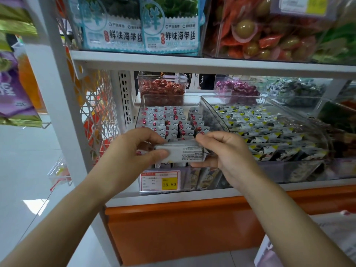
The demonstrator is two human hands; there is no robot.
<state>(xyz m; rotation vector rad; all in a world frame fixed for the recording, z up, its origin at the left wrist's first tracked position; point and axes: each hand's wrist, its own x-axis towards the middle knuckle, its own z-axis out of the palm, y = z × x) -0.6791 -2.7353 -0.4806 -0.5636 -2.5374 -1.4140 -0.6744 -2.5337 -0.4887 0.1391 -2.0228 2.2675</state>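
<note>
Okay, I'm holding one white packet (185,153) just over the front edge of the clear bin (171,97). The bin is already showing neat rows of matching packets (169,120), so I'm judging the stocking as well along, with this one not yet slotted in. My left hand (133,149) is pinching its left end, thumb on the near face; my right hand (229,153) is curling round the other end.

packet (185,154): smooth, slightly glossy printed wrapper | bin (171,98): clear glossy plastic | shelf (173,61): white painted metal, smooth | panel (183,226): orange, matt | tag (160,181): paper in a clear holder
</note>
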